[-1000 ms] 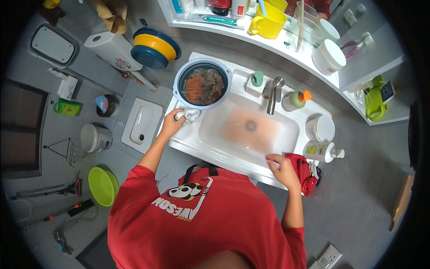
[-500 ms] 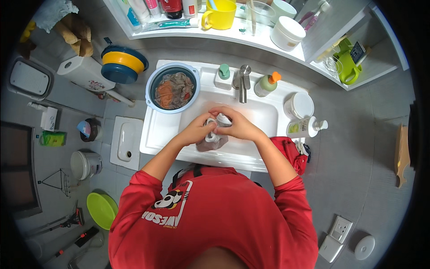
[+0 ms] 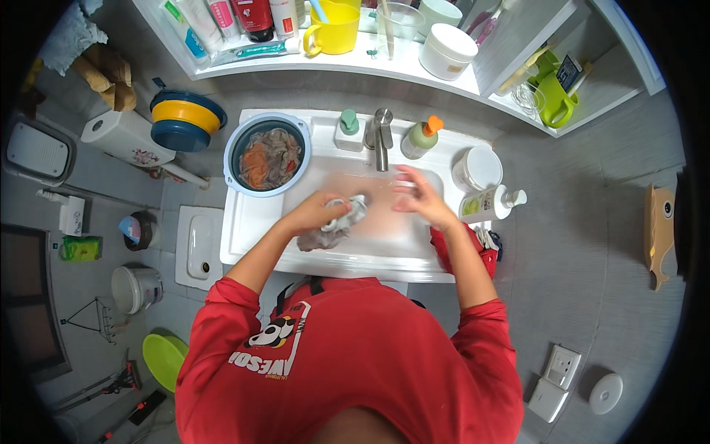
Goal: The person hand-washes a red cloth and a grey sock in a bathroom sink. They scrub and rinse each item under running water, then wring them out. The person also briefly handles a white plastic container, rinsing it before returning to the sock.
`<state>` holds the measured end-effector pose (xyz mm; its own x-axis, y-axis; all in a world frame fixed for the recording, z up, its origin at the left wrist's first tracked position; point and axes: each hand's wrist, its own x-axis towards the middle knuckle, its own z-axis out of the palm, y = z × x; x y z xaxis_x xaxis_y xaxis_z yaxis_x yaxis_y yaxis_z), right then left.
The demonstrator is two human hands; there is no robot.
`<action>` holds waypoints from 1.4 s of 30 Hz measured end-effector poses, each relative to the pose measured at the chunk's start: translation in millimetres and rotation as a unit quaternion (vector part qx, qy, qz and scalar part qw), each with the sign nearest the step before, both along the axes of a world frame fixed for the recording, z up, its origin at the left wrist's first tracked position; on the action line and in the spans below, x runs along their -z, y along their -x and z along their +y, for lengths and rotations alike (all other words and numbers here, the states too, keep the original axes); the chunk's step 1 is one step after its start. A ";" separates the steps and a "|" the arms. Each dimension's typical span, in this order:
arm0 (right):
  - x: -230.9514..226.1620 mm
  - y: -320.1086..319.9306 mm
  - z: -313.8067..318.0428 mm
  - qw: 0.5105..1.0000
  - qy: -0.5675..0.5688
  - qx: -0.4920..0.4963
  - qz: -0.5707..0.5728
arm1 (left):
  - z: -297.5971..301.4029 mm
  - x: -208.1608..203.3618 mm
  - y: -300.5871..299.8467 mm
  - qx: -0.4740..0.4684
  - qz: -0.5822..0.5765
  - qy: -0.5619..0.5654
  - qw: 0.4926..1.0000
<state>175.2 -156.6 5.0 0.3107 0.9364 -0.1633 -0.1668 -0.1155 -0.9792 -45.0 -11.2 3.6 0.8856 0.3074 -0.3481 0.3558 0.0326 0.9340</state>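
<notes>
My left hand (image 3: 312, 213) is closed round a bunched grey-and-white cloth (image 3: 324, 238), whose kind I cannot make out, over the left part of the sink (image 3: 251, 235). A grey end hangs below the fingers and a white part bulges out at the side. My right hand (image 3: 423, 201) is apart from it, fingers spread and holding nothing, above the right half of the basin. Cloudy, pinkish water (image 3: 384, 211) lies in the sink. Behind the hands stands the metal faucet (image 3: 381, 140). A blue-rimmed tub (image 3: 231, 159) with grey and orange laundry (image 3: 275, 157) rests on the sink's left ledge.
Pump bottles (image 3: 349, 132) (image 3: 421, 139) flank the faucet. A white tub (image 3: 479, 169) and a white pump bottle (image 3: 488, 203) stand at the right. Red clothing (image 3: 484, 255) lies over the sink's right front corner. A shelf (image 3: 347, 68) of toiletries juts out above the back.
My right hand has let go of the cloth and moved right, its fingers opening. My left hand keeps the cloth and has shifted slightly left. The whole view has shifted a little.
</notes>
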 end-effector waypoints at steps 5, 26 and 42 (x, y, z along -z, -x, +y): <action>18.4 26.6 10.7 0.975 -0.051 -0.211 -0.043 | -13.5 -23.4 -13.5 0.052 0.045 0.033 0.997; -35.0 -6.7 0.1 0.875 -0.042 0.046 -0.480 | 11.5 -9.9 -13.8 -0.145 0.024 0.021 0.989; -83.8 12.1 45.4 0.943 0.206 -0.111 -0.235 | 17.9 -65.7 -45.4 -0.118 -0.038 -0.144 0.982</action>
<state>163.1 -111.3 88.8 0.2426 0.8739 -0.4212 0.3483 -0.4836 -0.8030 0.3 6.7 69.4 0.7980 0.5834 -0.1515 0.2986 -0.1643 0.9401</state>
